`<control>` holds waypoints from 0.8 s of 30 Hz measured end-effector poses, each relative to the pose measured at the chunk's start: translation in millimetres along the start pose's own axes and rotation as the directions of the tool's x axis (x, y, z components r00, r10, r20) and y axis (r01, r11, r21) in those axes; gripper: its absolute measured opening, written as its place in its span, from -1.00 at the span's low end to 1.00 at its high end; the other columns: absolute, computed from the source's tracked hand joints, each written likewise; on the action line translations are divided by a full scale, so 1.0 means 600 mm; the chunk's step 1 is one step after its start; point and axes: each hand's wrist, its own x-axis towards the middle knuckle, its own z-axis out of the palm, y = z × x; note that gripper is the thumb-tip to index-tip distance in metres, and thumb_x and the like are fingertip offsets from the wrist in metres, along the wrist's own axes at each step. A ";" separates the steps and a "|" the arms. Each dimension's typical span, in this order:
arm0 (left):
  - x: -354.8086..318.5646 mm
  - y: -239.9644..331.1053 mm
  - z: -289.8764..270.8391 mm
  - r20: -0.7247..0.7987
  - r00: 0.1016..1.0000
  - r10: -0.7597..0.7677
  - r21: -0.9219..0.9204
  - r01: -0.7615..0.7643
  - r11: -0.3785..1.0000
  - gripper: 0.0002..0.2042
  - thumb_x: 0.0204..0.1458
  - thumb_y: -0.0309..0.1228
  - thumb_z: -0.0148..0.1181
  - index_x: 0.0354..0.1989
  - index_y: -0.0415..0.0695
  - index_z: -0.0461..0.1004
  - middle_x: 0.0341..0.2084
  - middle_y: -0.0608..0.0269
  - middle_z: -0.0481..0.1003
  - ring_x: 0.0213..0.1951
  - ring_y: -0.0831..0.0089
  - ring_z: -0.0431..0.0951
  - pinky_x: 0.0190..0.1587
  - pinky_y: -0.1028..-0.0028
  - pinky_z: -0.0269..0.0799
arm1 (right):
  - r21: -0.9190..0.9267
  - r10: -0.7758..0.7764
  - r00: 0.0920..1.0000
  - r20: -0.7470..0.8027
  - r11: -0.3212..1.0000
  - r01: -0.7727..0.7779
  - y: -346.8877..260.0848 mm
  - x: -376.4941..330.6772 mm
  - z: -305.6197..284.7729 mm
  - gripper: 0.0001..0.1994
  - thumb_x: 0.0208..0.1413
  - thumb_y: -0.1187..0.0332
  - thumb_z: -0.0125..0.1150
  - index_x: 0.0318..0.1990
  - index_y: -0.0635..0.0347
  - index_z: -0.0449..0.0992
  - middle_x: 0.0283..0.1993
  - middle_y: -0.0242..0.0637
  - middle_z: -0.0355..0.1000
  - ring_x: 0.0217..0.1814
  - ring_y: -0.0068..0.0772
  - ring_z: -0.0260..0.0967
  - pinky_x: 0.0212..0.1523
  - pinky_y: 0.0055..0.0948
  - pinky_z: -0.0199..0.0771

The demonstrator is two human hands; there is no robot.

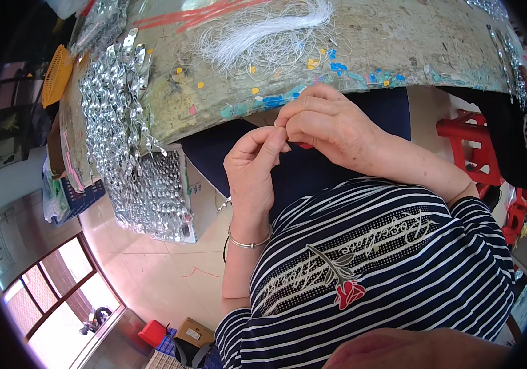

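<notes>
**Two hands pinched together over one small red piece**

Both hands are up in front of the striped shirt [368,258], fingertips meeting just below the table edge. The left hand [252,169] has thumb and forefinger closed in a pinch, and one silver bangle [248,243] sits on that wrist. The right hand [328,120] curls over from the other side, its fingers shut against the left fingertips. Between and just under them one small red piece [304,146] shows; most of it is hidden by the fingers, so I cannot tell its shape, nor which hand truly grips it.

On the worn greenish table [399,37] I count one bundle of white thread [263,34], a few orange-red strands [195,15] beside it, and a scatter of small coloured bits [337,71], blue, yellow and pink, too many and too small to number. Strings of shiny silver pieces [119,117] lie in one heap along the table's left end and hang over it into a box [180,197] below.

One orange basket [56,74] sits at the far left. Red plastic stools [469,147] stand to the right. The floor [152,264] is pale tile, with a window [60,289] at lower left.
</notes>
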 end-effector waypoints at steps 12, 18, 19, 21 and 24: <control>-0.006 0.008 0.017 -0.011 0.987 0.159 0.203 -0.154 0.967 -0.91 0.09 -0.50 0.20 -0.31 -0.26 0.56 -0.51 0.35 0.48 -0.47 0.70 0.34 -0.38 0.70 0.20 | 0.287 0.426 0.881 0.206 0.834 -0.471 0.011 0.000 -0.012 -0.91 0.19 0.41 0.09 -0.34 0.20 0.40 -0.20 -0.31 0.34 -0.17 -0.42 0.31 -0.08 -0.48 0.31; -0.005 0.001 0.007 0.076 0.993 0.088 0.122 -0.097 0.988 -0.91 0.08 -0.49 0.22 -0.30 -0.25 0.56 -0.48 0.34 0.51 -0.43 0.69 0.40 -0.38 0.68 0.27 | 0.522 0.547 0.733 0.404 0.520 -0.676 0.013 0.013 -0.004 -0.85 0.24 0.38 0.07 -0.34 0.26 0.39 -0.28 -0.42 0.32 -0.28 -0.68 0.28 -0.19 -0.62 0.33; -0.006 0.001 0.008 0.065 0.996 0.069 0.086 -0.074 0.994 -0.91 0.08 -0.50 0.23 -0.30 -0.25 0.56 -0.47 0.33 0.51 -0.43 0.68 0.41 -0.38 0.68 0.28 | 0.531 0.523 0.762 0.381 0.551 -0.644 0.011 0.014 -0.004 -0.85 0.23 0.39 0.08 -0.34 0.27 0.41 -0.29 -0.42 0.32 -0.27 -0.67 0.28 -0.18 -0.61 0.33; -0.007 0.001 0.007 0.054 0.997 0.048 0.050 -0.051 0.997 -0.91 0.07 -0.50 0.23 -0.31 -0.26 0.56 -0.47 0.32 0.52 -0.43 0.68 0.41 -0.38 0.67 0.29 | 0.538 0.498 0.790 0.358 0.581 -0.610 0.012 0.015 -0.002 -0.86 0.23 0.39 0.08 -0.33 0.28 0.42 -0.30 -0.42 0.33 -0.26 -0.65 0.28 -0.18 -0.60 0.33; -0.007 0.002 0.005 0.045 0.999 -0.023 0.003 0.023 1.000 -0.92 0.06 -0.53 0.23 -0.31 -0.26 0.56 -0.47 0.31 0.52 -0.43 0.67 0.42 -0.37 0.67 0.30 | 0.537 0.477 0.807 0.347 0.605 -0.588 0.018 0.014 0.000 -0.86 0.22 0.39 0.09 -0.30 0.28 0.46 -0.29 -0.42 0.33 -0.21 -0.64 0.28 -0.14 -0.59 0.32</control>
